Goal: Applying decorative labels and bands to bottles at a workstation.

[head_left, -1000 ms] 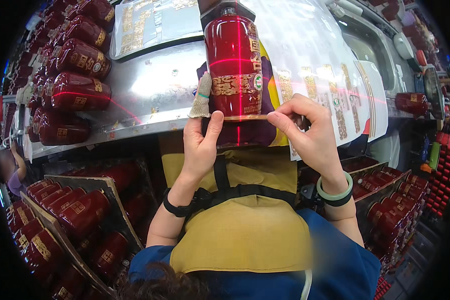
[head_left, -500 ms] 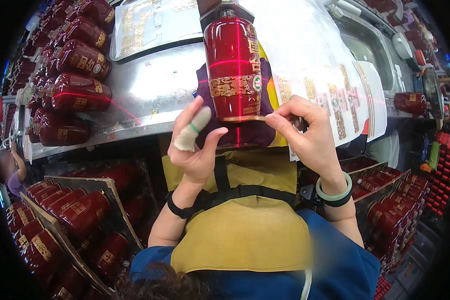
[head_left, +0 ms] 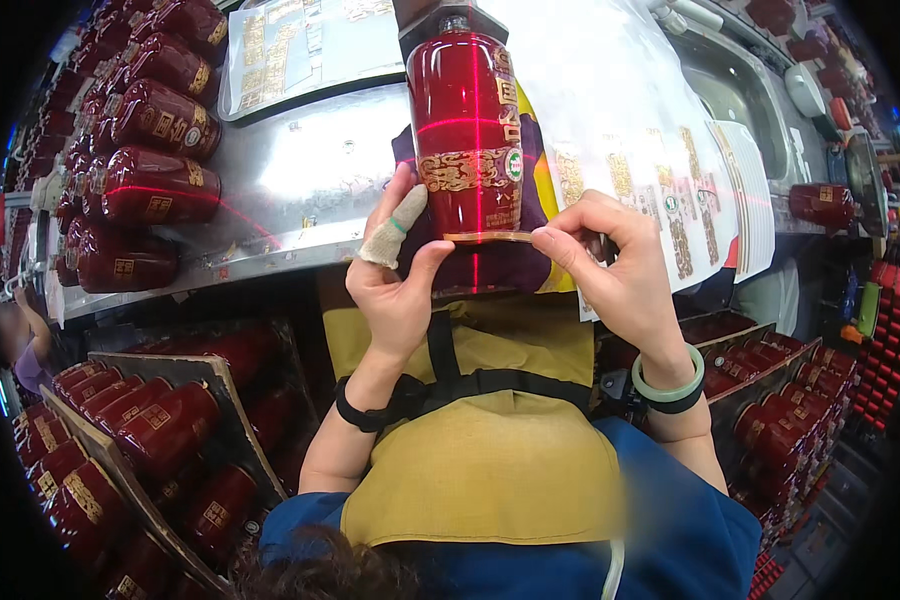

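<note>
Right hand (head_left: 618,262) first: thumb and forefinger pinch one end of a thin gold strip (head_left: 490,238), and there's the left hand (head_left: 385,295), fingers spread, thumb up at the strip's other end, seemingly touching it, the cotted (head_left: 392,232) forefinger alongside the bottle (head_left: 458,110). That red bottle lies on its side over a purple cloth (head_left: 518,272), neck pointing away toward a dark block (head_left: 490,28), the strip right across its base! Red light lines cross the glass. By the look of it, the step in hand is lining up the strip along that base edge; the next move calls for both ends level and light, even pressure, no skewing. Further out, a decal sheet (head_left: 600,100) to the right, the metal bench (head_left: 300,150) to the left, then a crowd of red bottles (head_left: 165,185) beyond.
</note>
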Tool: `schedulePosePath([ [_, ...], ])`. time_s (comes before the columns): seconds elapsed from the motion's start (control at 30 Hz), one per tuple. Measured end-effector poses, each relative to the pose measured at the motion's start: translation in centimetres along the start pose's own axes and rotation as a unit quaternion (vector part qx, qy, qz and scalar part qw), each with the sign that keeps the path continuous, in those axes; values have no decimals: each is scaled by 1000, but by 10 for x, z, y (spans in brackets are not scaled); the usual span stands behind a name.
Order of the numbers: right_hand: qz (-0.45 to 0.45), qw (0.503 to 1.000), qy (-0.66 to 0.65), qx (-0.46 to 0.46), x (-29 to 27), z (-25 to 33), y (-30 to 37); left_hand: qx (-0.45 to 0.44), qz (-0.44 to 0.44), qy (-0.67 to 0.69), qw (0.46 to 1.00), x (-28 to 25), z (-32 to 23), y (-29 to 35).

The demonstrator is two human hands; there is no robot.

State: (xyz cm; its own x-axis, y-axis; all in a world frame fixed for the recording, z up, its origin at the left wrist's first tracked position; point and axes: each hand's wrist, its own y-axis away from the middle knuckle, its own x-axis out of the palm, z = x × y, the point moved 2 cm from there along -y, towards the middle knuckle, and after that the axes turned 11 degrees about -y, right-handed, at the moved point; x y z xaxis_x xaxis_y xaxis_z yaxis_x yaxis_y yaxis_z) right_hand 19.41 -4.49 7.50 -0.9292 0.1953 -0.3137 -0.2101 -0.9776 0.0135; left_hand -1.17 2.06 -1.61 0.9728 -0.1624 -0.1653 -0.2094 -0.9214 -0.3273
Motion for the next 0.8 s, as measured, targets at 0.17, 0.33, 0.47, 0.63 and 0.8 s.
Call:
schedulePosePath([
  [0.17,-3,1000,-2,7,-1,-1,0,-17,14,25,999,1,1,-1],
  [0.33,-2,1000,-8,3,0,-1,0,-32,12,23,999,1,1,0],
  [0.47,-4,1000,-6,7,0,-1,0,-24,12,30,999,1,1,0],
  [0.63,0,1000,-5,0,0,-1,0,-84,8,78,993,3,2,0],
  [0.8,-1,1000,-6,1,0,-1,-1,-40,14,35,998,5,-3,-2],
])
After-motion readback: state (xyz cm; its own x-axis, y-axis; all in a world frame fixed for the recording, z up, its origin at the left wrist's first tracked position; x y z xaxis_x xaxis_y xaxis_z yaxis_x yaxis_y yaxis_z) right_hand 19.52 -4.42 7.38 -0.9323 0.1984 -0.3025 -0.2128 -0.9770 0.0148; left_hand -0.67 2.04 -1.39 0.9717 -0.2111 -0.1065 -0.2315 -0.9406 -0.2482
